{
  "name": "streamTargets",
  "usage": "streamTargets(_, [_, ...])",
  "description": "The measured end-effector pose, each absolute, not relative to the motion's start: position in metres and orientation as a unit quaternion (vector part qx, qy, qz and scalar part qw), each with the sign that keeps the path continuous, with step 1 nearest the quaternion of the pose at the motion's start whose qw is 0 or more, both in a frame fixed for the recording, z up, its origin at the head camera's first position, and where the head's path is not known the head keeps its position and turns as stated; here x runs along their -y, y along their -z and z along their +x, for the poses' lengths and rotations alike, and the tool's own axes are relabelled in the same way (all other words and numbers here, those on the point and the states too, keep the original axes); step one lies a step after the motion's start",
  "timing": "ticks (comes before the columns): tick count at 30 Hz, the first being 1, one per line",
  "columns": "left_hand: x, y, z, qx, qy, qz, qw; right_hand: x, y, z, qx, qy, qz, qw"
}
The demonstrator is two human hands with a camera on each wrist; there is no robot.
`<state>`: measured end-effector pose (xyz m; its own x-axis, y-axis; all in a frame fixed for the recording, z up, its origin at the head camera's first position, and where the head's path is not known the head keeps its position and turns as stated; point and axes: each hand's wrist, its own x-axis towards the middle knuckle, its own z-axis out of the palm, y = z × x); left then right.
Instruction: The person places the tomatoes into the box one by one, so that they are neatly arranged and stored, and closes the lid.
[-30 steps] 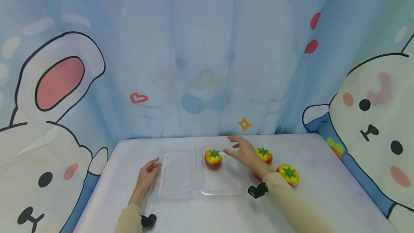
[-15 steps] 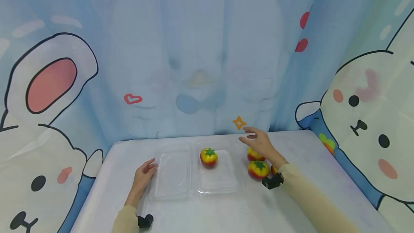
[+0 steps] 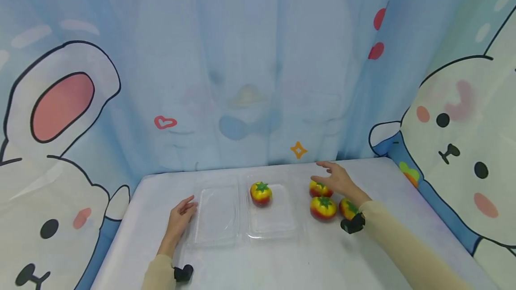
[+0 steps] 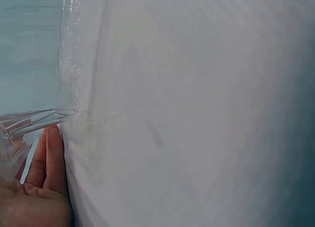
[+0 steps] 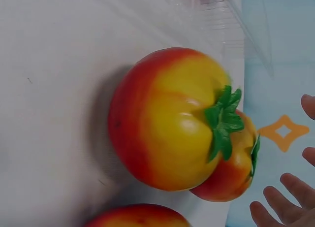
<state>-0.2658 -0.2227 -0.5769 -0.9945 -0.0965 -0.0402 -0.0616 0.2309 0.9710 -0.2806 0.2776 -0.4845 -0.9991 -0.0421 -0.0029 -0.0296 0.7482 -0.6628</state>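
Note:
A clear plastic clamshell box [image 3: 274,225] lies opened flat on the table in the head view, its two halves side by side. One red-and-yellow toy tomato [image 3: 261,194] with a green leafy top sits in the right half. My left hand [image 3: 178,220] rests at the left half's outer edge; in the left wrist view its extended fingers [image 4: 55,160] touch the plastic, the thumb not distinguishable. Fingers spread, my right hand [image 3: 339,180] hovers over the back toy tomato [image 3: 321,189], partly covering it, and holds nothing. Nearer me are a front toy tomato [image 3: 323,208] and another toy tomato [image 3: 347,208] beside my wrist.
A white cloth covers the table [image 3: 282,265]. Behind it hangs a blue curtain [image 3: 250,57] with printed cartoon animals, close to the table's back edge. Black wrist cameras [image 3: 183,274] sit at both sleeves.
My right hand has moved right, from beside the tomato in the box to above the loose ones. My left hand stays at the box edge. The head view has shifted slightly.

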Motion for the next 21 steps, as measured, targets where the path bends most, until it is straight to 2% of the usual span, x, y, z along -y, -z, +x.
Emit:
streamTargets(15, [0.223, 0.578, -0.265, 0.783, 0.62, 0.042, 0.033, -0.282, 0.506, -0.281, -0.934, 0.351, -0.003, 0.06])
streamTargets(21, [0.223, 0.578, -0.267, 0.783, 0.619, 0.047, 0.03, -0.287, 0.513, -0.278, -0.935, 0.348, 0.008, 0.062])
